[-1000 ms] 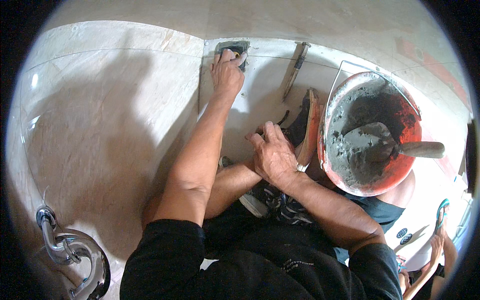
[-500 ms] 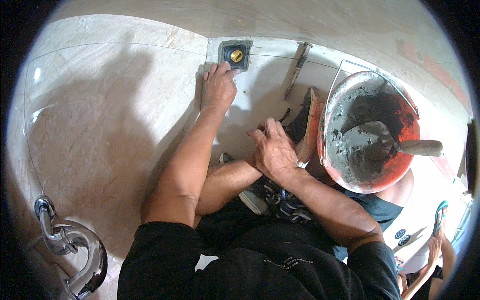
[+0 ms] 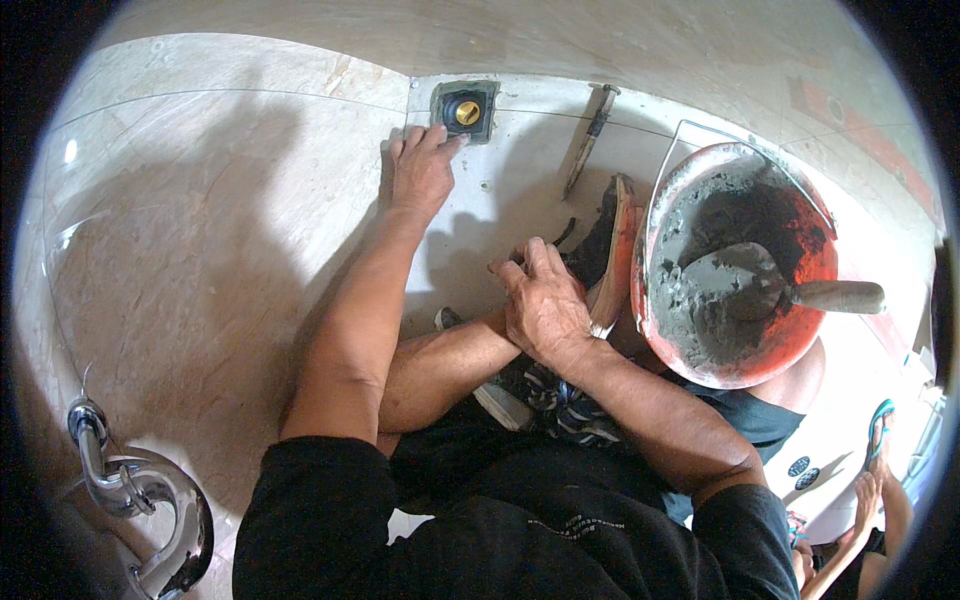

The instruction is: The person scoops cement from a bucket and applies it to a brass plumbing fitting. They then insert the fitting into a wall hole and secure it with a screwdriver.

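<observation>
At the lower left corner of a square cutout (image 3: 440, 102) in the pale tile, the fingertips of my left hand (image 3: 423, 175) press down, fingers stretched out and nothing in them. Grey mortar lines the cutout, and a round brass fitting (image 3: 467, 112) sits inside it. My right hand (image 3: 548, 300) hangs over my shin beside a dark shoe (image 3: 598, 240), its fingers bent and closed together. A thin dark piece (image 3: 565, 232) shows just beyond those fingers; whether it is in the hand I cannot tell.
An orange bucket (image 3: 655, 340) of grey mortar stands at right, a trowel (image 3: 840, 296) lying in it. A slim chisel-like tool (image 3: 590, 140) lies on the tile. Chrome pipework (image 3: 190, 535) is at lower left. Another person's hand (image 3: 868, 490) shows at lower right.
My left hand has shifted slightly left along the cutout's lower edge. My right hand has stayed nearly in place. The whole view has moved a little.
</observation>
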`<state>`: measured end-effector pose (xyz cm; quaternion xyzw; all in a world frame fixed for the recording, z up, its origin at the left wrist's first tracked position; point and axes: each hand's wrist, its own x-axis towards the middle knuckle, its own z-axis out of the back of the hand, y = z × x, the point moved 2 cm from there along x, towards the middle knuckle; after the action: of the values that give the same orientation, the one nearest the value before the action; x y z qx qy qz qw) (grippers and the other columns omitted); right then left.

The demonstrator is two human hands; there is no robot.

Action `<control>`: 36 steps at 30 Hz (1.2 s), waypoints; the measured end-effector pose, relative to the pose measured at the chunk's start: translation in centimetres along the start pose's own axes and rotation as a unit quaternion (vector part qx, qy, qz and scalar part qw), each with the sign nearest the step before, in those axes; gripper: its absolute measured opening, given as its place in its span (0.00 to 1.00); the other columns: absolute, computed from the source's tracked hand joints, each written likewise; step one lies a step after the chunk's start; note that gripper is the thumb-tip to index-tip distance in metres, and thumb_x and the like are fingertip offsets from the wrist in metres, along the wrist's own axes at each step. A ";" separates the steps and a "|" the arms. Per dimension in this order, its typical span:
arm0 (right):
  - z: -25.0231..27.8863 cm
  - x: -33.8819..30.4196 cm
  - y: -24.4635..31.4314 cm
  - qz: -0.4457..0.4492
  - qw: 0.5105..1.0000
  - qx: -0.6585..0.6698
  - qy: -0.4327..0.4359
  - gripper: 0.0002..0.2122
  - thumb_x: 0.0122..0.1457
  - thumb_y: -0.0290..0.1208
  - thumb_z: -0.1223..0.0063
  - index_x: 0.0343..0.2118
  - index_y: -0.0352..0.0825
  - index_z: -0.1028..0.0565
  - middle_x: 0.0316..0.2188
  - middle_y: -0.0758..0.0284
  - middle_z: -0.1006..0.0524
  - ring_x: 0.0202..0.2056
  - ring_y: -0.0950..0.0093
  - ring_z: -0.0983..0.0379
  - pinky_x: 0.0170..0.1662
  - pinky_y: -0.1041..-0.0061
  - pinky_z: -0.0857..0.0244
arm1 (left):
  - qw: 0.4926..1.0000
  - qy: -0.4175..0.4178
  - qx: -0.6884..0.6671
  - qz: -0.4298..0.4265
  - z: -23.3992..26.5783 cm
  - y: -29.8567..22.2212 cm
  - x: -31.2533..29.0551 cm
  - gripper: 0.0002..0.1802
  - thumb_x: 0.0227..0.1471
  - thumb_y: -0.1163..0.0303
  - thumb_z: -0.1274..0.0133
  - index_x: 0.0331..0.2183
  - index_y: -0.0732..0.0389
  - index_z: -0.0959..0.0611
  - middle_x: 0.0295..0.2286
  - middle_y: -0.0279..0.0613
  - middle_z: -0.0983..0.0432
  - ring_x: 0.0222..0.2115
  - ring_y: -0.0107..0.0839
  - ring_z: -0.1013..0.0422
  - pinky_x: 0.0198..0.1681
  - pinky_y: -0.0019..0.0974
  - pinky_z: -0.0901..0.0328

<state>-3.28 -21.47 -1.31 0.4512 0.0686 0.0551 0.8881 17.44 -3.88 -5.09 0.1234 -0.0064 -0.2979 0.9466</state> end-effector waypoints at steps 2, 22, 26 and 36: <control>0.2 0.1 0.1 0.002 1.000 0.010 0.003 0.19 0.51 0.22 0.45 0.49 0.35 0.20 0.46 0.56 0.30 0.50 0.55 0.31 0.55 0.60 0.31 | 1.000 -0.004 -0.003 0.003 -0.1 0.9 -0.2 0.23 0.53 0.74 0.46 0.49 0.42 0.12 0.45 0.33 0.25 0.51 0.36 0.33 0.52 0.47 0.41; -0.2 0.1 0.2 -0.003 1.000 -0.023 0.012 0.20 0.51 0.22 0.44 0.49 0.35 0.20 0.46 0.56 0.30 0.50 0.56 0.31 0.55 0.61 0.31 | 0.995 0.009 -0.016 0.100 -1.5 4.0 5.5 0.30 0.55 0.76 0.47 0.60 0.51 0.22 0.56 0.38 0.28 0.57 0.40 0.34 0.58 0.52 0.39; -0.3 0.0 -0.1 0.006 1.000 -0.015 0.003 0.20 0.50 0.22 0.44 0.49 0.35 0.20 0.45 0.56 0.30 0.50 0.56 0.31 0.54 0.61 0.31 | 0.996 0.035 -0.005 0.082 -1.6 4.2 5.9 0.34 0.53 0.78 0.46 0.61 0.47 0.23 0.56 0.41 0.27 0.57 0.42 0.32 0.54 0.56 0.39; 0.3 0.2 0.2 0.014 1.000 -0.020 -0.005 0.16 0.52 0.23 0.45 0.46 0.34 0.19 0.45 0.56 0.29 0.49 0.55 0.30 0.53 0.61 0.30 | 0.999 -0.006 -0.014 0.043 -1.5 4.1 2.8 0.28 0.51 0.80 0.49 0.53 0.52 0.15 0.51 0.40 0.22 0.55 0.40 0.30 0.53 0.53 0.42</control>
<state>-3.09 -21.59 -1.03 0.4343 0.0568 0.0670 0.8965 22.12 -1.89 -5.75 0.1077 -0.0129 -0.2578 0.9601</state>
